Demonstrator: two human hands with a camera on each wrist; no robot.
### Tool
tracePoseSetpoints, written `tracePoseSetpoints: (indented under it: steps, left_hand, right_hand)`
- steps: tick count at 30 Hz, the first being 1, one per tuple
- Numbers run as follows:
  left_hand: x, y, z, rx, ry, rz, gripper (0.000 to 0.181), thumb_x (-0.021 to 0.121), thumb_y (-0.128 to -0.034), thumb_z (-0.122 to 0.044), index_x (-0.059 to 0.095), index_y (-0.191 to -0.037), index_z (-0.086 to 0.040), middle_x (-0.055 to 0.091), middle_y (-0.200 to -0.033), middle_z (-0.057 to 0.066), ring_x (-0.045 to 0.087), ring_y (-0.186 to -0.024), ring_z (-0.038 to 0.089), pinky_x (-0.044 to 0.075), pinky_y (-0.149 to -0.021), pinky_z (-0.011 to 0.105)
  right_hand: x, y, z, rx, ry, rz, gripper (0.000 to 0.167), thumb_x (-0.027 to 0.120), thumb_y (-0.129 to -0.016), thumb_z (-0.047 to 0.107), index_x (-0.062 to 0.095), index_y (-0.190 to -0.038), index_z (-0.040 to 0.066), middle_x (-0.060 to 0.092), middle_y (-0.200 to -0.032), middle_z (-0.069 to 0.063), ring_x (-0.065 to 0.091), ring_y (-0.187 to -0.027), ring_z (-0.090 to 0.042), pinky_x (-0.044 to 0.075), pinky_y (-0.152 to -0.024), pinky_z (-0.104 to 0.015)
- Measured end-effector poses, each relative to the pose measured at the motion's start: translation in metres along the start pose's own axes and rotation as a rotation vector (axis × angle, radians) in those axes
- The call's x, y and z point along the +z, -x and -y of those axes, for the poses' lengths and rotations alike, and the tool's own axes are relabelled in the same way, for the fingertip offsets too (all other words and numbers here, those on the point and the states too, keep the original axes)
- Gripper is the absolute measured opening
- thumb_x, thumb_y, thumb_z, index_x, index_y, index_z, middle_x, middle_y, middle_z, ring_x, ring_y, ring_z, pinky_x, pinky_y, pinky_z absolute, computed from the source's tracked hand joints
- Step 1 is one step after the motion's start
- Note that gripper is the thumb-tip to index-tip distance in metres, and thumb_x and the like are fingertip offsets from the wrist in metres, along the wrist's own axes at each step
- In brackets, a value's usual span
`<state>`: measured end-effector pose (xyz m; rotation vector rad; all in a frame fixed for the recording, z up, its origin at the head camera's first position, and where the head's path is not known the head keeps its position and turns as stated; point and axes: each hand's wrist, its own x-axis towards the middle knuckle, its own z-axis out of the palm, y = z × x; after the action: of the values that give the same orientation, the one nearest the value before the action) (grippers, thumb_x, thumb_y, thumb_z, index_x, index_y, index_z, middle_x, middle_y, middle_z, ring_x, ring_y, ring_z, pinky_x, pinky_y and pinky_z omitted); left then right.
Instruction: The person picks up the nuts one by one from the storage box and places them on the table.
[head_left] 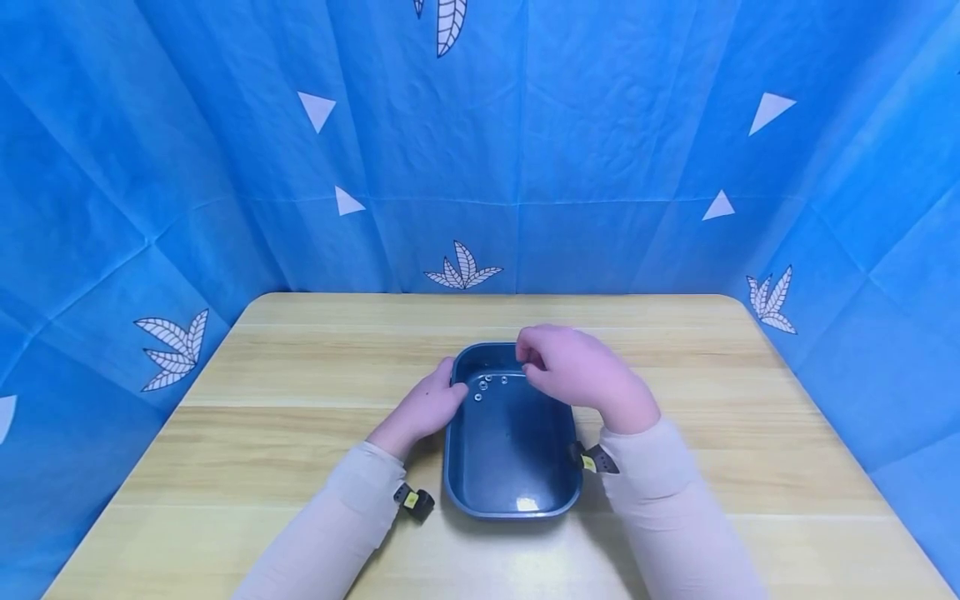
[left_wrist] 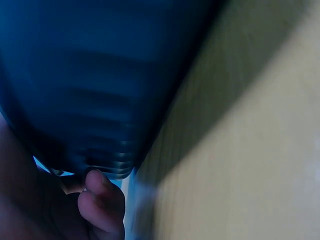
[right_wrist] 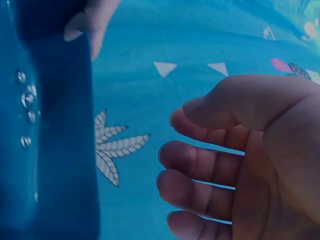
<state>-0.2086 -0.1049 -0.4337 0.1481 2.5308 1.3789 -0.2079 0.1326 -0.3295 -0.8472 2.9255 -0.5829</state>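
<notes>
A dark blue rectangular tray (head_left: 513,450) with rounded corners is on the wooden table. My left hand (head_left: 429,406) grips its left wall, thumb over the rim; in the left wrist view, curled fingertips (left_wrist: 102,200) touch the ribbed outer wall (left_wrist: 100,100). Several small shiny pieces with holes, like metal nuts (head_left: 483,386), lie inside near the tray's far left. Above the far right rim, my right hand (head_left: 581,371) hovers with loosely curled fingers. In the right wrist view, that hand (right_wrist: 240,160) is apart from the tray (right_wrist: 65,150), and nothing shows between thumb and fingers.
The light wooden table (head_left: 300,450) extends around the tray on all sides. A blue curtain (head_left: 600,150) with white leaf and triangle prints hangs behind the table and along both sides. Each wrist carries a dark strap.
</notes>
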Motion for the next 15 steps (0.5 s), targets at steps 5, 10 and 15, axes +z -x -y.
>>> tracePoseSetpoints:
  steps: [5,10,15]
  left_hand:
    - [-0.001,0.0,0.0,-0.004,0.006,0.003,0.052,0.044,-0.1032,-0.033,0.038,-0.151,-0.015,0.049,-0.15,0.008,0.044,-0.138,0.033,0.034,-0.109,0.065]
    - [-0.001,0.0,-0.001,0.001,0.003,0.004,0.048,0.045,-0.1031,-0.033,0.041,-0.148,-0.015,0.053,-0.144,0.008,0.05,-0.13,0.031,0.038,-0.107,0.063]
    - [-0.001,0.001,-0.001,0.005,0.002,0.005,0.045,0.045,-0.103,-0.033,0.044,-0.144,-0.016,0.056,-0.139,0.008,0.054,-0.123,0.03,0.041,-0.104,0.061]
  right_hand:
    - [0.011,-0.006,0.005,-0.036,0.02,-0.015,0.013,0.066,-0.093,0.019,0.066,-0.106,0.017,0.062,-0.092,0.005,0.057,-0.081,-0.016,0.052,-0.073,-0.034]
    - [0.02,-0.011,0.007,-0.05,0.014,-0.014,0.017,0.068,-0.092,0.02,0.067,-0.109,0.017,0.064,-0.1,0.003,0.059,-0.087,-0.016,0.054,-0.078,-0.036]
    - [0.029,-0.015,0.007,-0.056,0.03,0.016,0.02,0.068,-0.093,0.022,0.068,-0.112,0.016,0.065,-0.106,0.001,0.061,-0.091,-0.016,0.053,-0.082,-0.036]
